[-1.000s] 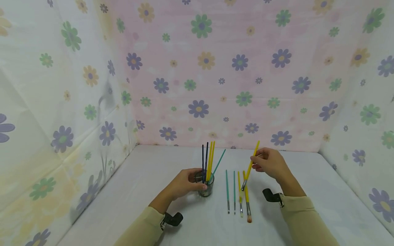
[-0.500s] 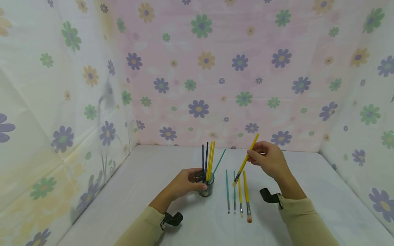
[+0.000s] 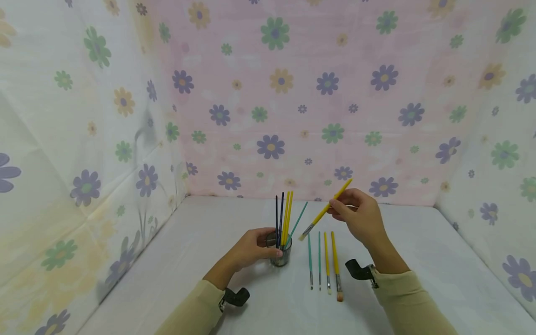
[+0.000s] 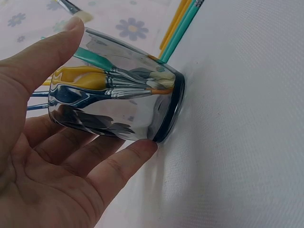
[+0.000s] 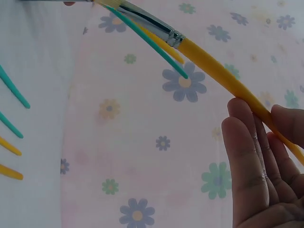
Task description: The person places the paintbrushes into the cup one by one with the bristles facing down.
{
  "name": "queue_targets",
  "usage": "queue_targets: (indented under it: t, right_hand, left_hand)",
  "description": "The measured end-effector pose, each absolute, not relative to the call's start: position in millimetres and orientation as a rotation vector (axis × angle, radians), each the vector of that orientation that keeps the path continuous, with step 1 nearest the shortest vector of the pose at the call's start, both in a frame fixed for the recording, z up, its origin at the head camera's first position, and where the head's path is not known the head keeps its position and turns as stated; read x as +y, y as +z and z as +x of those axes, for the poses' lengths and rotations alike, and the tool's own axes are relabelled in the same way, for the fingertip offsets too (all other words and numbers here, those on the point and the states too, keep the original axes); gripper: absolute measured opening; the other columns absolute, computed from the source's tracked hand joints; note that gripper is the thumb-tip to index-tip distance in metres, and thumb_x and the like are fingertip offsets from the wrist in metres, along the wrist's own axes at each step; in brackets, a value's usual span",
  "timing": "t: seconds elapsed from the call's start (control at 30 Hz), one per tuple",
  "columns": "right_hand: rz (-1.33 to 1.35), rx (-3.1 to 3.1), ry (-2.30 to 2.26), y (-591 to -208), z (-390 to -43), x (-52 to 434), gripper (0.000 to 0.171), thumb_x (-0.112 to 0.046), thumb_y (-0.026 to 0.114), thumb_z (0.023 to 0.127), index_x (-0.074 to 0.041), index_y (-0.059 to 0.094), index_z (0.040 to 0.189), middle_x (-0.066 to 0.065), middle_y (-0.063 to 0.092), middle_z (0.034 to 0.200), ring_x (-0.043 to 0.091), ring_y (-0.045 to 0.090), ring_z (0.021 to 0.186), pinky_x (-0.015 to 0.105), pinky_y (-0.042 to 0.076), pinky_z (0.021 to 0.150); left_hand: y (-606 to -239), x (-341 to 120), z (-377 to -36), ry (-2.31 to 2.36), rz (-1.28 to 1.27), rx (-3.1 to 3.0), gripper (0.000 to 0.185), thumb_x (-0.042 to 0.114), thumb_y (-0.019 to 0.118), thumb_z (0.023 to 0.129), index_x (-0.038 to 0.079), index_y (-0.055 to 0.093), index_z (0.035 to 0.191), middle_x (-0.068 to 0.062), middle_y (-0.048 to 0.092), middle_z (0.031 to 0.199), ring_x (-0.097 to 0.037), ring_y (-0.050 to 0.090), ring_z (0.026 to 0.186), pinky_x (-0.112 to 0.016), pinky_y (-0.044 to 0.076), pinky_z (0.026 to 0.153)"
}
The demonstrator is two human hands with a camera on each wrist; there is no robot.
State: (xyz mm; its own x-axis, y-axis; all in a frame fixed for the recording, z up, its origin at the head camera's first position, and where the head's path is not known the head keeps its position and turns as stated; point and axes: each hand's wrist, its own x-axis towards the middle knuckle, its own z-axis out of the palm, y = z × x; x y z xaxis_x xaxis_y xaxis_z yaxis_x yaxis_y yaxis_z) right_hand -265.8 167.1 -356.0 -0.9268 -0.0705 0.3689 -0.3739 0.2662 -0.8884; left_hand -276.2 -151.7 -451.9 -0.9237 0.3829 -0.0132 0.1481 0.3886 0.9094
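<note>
My left hand (image 3: 253,247) grips a clear glass cup (image 3: 280,251) that stands on the white table (image 3: 209,260); the left wrist view shows my fingers (image 4: 52,156) curled round the cup (image 4: 118,99). Several brushes (image 3: 284,216) stand in it, dark blue, yellow and teal. My right hand (image 3: 356,211) pinches a yellow paintbrush (image 3: 324,210) in the air, bristle end pointing down-left toward the cup. In the right wrist view this yellow paintbrush (image 5: 213,66) crosses above my fingers (image 5: 247,156). Several brushes (image 3: 323,260) lie in a row on the table below my right hand.
Flower-patterned cloth walls (image 3: 272,93) close in the table at the back, left and right. The row on the table holds two teal brushes (image 3: 314,258) and two yellow ones (image 3: 332,260), lying parallel just right of the cup.
My right hand has lifted the yellow paintbrush and carried it left, tilting it so the bristle end nears the cup. The left hand and cup have stayed put.
</note>
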Motion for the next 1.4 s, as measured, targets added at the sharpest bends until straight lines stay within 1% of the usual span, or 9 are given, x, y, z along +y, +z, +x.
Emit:
queue_targets:
  t: [0.13, 0.23, 0.37, 0.63, 0.87, 1.03, 1.17, 1.23, 1.4]
  right_hand:
    - [0.411, -2.247, 1.748, -359.5, -266.6, 159.8, 0.033, -0.033, 0.074, 0.097, -0.007, 0.066, 0.115, 0.014, 0.074, 0.109, 0.019, 0.078, 0.094, 0.029, 0.063, 0.080]
    - [0.413, -2.222, 1.785, -362.1, -266.8, 155.1, 0.033, -0.035, 0.075, 0.096, -0.008, 0.066, 0.114, 0.013, 0.074, 0.107, 0.023, 0.078, 0.095, 0.030, 0.063, 0.080]
    - [0.413, -2.225, 1.809, -365.1, -266.9, 149.1, 0.031, -0.032, 0.074, 0.097, -0.007, 0.066, 0.114, 0.013, 0.074, 0.107, 0.026, 0.078, 0.096, 0.030, 0.063, 0.080]
    - [0.389, -2.296, 1.766, -373.4, -268.1, 136.8, 0.029, -0.026, 0.072, 0.099, -0.005, 0.064, 0.119, 0.012, 0.074, 0.109, 0.022, 0.078, 0.096, 0.030, 0.063, 0.079]
    - [0.383, -2.342, 1.749, -382.4, -268.8, 128.7, 0.024, -0.024, 0.071, 0.100, -0.013, 0.066, 0.121, 0.010, 0.073, 0.110, 0.021, 0.078, 0.096, 0.029, 0.064, 0.077]
    - [0.375, -2.382, 1.735, -387.3, -268.4, 122.3, 0.023, -0.025, 0.070, 0.101, -0.016, 0.067, 0.122, 0.009, 0.074, 0.111, 0.020, 0.078, 0.097, 0.033, 0.064, 0.079]
    - [0.379, -2.407, 1.727, -390.9, -268.7, 119.5, 0.020, -0.024, 0.069, 0.102, -0.017, 0.067, 0.121, 0.007, 0.074, 0.110, 0.018, 0.078, 0.096, 0.032, 0.064, 0.078]
    - [0.388, -2.416, 1.715, -392.2, -268.7, 118.7, 0.020, -0.024, 0.068, 0.102, -0.017, 0.067, 0.120, 0.006, 0.074, 0.109, 0.018, 0.078, 0.095, 0.030, 0.064, 0.077]
    - [0.400, -2.442, 1.712, -394.8, -269.2, 115.5, 0.020, -0.023, 0.068, 0.102, -0.013, 0.068, 0.120, 0.006, 0.076, 0.106, 0.021, 0.078, 0.093, 0.035, 0.064, 0.079]
  left_hand:
    - [-451.6, -152.1, -276.8, 1.559, 0.483, 2.416, 0.083, 0.043, 0.089, 0.080, 0.016, 0.054, 0.150, 0.001, 0.067, 0.140, -0.020, 0.063, 0.131, -0.045, 0.049, 0.112]
    - [-451.9, -152.1, -277.4, 1.563, 0.484, 2.410, 0.082, 0.043, 0.089, 0.080, 0.016, 0.054, 0.150, 0.002, 0.067, 0.140, -0.020, 0.062, 0.132, -0.045, 0.049, 0.112]
    - [-451.9, -152.0, -277.4, 1.568, 0.489, 2.401, 0.081, 0.042, 0.089, 0.081, 0.017, 0.054, 0.150, 0.002, 0.067, 0.139, -0.020, 0.063, 0.131, -0.045, 0.049, 0.111]
    - [-452.8, -152.1, -277.5, 1.563, 0.477, 2.408, 0.082, 0.043, 0.090, 0.080, 0.017, 0.055, 0.149, 0.002, 0.068, 0.138, -0.020, 0.064, 0.129, -0.045, 0.051, 0.110]
    - [-452.7, -151.6, -276.3, 1.563, 0.458, 2.416, 0.084, 0.044, 0.090, 0.079, 0.017, 0.054, 0.150, 0.002, 0.068, 0.138, -0.020, 0.064, 0.128, -0.045, 0.051, 0.109]
    - [-451.7, -151.0, -275.6, 1.561, 0.456, 2.417, 0.084, 0.044, 0.090, 0.080, 0.016, 0.054, 0.150, 0.002, 0.068, 0.138, -0.019, 0.064, 0.128, -0.045, 0.051, 0.109]
    - [-451.7, -150.8, -275.6, 1.554, 0.454, 2.422, 0.084, 0.044, 0.089, 0.080, 0.016, 0.054, 0.150, 0.002, 0.068, 0.138, -0.019, 0.064, 0.128, -0.046, 0.051, 0.109]
    - [-452.2, -151.0, -276.1, 1.551, 0.457, 2.425, 0.084, 0.045, 0.089, 0.079, 0.016, 0.054, 0.150, 0.002, 0.068, 0.138, -0.019, 0.064, 0.128, -0.046, 0.051, 0.109]
    - [-453.3, -151.8, -277.1, 1.556, 0.471, 2.420, 0.085, 0.046, 0.089, 0.079, 0.016, 0.054, 0.151, 0.001, 0.068, 0.138, -0.019, 0.064, 0.128, -0.046, 0.052, 0.109]
